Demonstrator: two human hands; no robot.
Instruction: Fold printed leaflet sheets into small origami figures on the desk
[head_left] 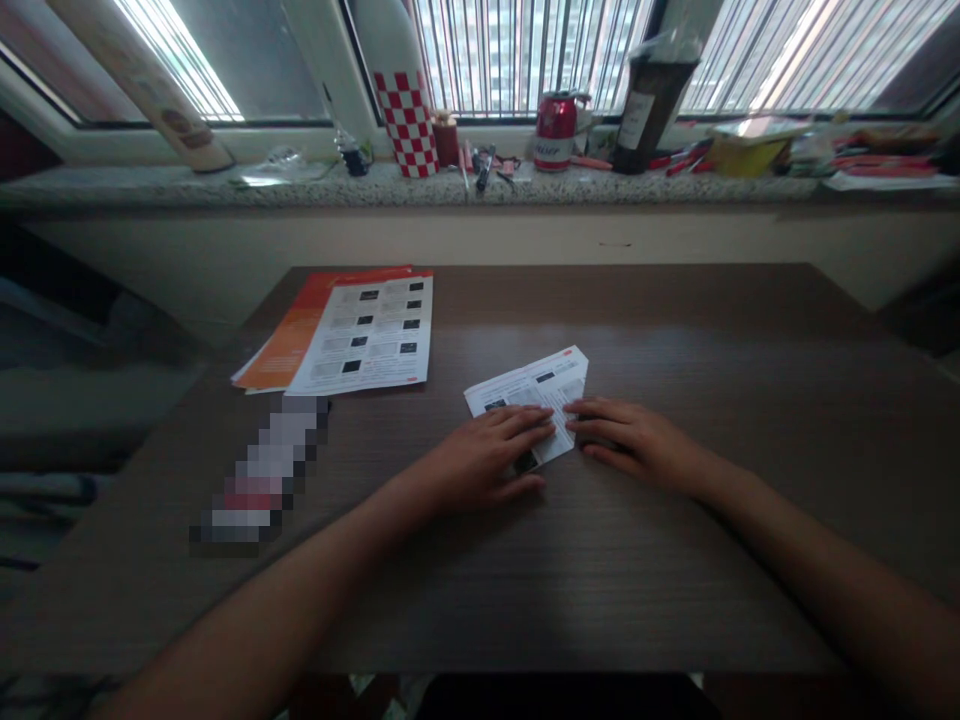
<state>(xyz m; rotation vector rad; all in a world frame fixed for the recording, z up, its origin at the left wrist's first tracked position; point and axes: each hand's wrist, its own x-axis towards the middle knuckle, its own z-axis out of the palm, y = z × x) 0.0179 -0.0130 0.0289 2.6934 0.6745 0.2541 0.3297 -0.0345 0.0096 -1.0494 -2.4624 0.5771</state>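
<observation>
A folded white printed sheet (529, 392) lies on the dark wooden table (675, 330) near its middle. My left hand (487, 458) lies flat on the sheet's near left part, fingers stretched out and pressing it down. My right hand (634, 440) rests on the table at the sheet's right corner, fingers extended, their tips touching the paper's edge. The near end of the sheet is hidden under my left fingers. Neither hand grips anything.
A stack of printed leaflets (367, 335) over orange sheets (289, 340) lies at the back left of the table. A blurred-out object (262, 470) lies in front of them. The stone windowsill holds a checkered cup (407, 122), a red can (555, 130), a dark bottle (649, 110) and pens.
</observation>
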